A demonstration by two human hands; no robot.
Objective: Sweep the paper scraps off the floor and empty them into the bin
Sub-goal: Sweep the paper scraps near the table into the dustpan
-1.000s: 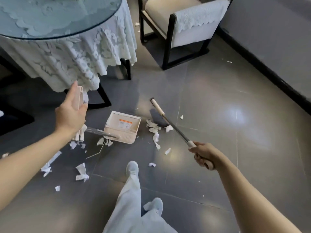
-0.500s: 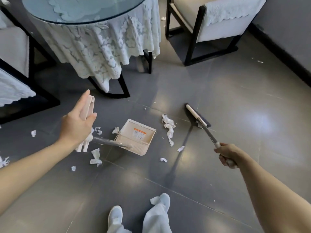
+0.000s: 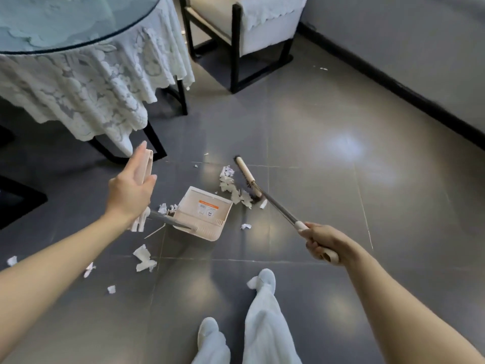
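A beige dustpan (image 3: 203, 215) with an orange label sits on the grey floor, its long handle rising to my left hand (image 3: 130, 190), which grips the handle's beige top. My right hand (image 3: 324, 241) grips the beige end of the broom handle. The broom head (image 3: 248, 181) rests on the floor just right of the dustpan, against a pile of white paper scraps (image 3: 232, 186). More paper scraps (image 3: 144, 258) lie left of and below the dustpan. No bin is in view.
A round glass table (image 3: 65, 24) with a lace cloth stands at the upper left. A cushioned chair (image 3: 252, 24) with a dark frame is behind. A dark skirting board (image 3: 393, 85) runs along the right wall. My legs and shoes (image 3: 262, 282) are at the bottom.
The broom head has swept left, pushing the scrap pile close to the dustpan's mouth. The view has shifted, and my left hand still holds the dustpan handle.
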